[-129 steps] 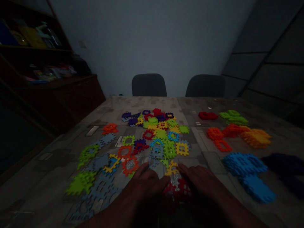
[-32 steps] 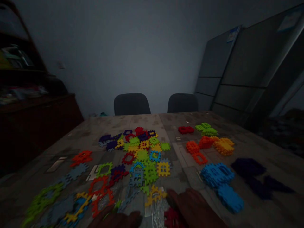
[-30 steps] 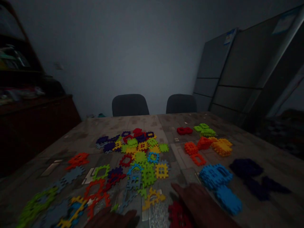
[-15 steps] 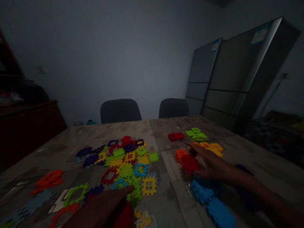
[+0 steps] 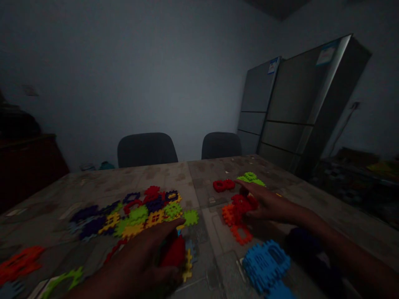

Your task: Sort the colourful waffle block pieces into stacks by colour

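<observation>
Orange toothed pieces (image 5: 21, 262) are lying at the left of the desk (image 5: 176, 172); a mixed-colour heap (image 5: 137, 215) is spreading beyond the left hand (image 5: 146, 253), whose thumb and fingers are clasping a red stack (image 5: 174, 251). Orange frames (image 5: 241, 235) are lying beside or under red plates (image 5: 243, 204), contact unclear, which the right hand (image 5: 264, 204) is pinching. A blue stack (image 5: 266, 262) is lying nearer. Advisable: both grips staying even, lest plates slip. Containers: none showing; pieces are lying loose.

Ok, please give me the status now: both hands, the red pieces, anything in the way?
Left hand gripping red bundle. Right hand gripping red pieces. Orange pieces crowd close beside those; contact unclear.
</observation>
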A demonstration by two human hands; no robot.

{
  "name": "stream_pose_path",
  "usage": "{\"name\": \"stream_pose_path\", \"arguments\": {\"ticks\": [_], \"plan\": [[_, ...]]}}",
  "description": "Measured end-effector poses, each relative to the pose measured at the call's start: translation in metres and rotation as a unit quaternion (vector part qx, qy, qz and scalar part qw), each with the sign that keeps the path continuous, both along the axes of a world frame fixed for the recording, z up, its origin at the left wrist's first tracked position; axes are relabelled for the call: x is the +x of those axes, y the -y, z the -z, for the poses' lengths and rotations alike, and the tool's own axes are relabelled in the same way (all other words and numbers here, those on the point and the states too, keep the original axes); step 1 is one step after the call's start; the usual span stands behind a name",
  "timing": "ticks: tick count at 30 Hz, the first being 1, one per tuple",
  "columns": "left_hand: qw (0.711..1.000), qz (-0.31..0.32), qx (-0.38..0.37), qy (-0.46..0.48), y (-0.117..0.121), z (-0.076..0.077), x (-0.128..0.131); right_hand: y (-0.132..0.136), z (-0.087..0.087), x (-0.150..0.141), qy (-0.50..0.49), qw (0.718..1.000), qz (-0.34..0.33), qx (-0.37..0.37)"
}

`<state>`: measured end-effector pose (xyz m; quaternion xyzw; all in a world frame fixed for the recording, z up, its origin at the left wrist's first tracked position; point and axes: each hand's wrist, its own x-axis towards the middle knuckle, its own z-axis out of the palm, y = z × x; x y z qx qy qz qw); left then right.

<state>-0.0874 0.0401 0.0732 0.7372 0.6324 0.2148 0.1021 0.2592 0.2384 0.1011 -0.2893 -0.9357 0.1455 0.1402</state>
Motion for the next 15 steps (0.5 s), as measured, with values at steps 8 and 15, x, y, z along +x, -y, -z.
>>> {"name": "stream_pose_path", "arguments": {"ticks": [8,15], "plan": [[0.994,0.017,-0.078,0.073,-0.053,-0.007,0.007,-0.093,-0.011,-0.004,0.011,1.0,0.027,0.01],[0.995,0.011,-0.057,0.076,-0.091,-0.011,0.004,-0.157,0.024,-0.032,0.051,0.998,0.014,-0.029]]}}
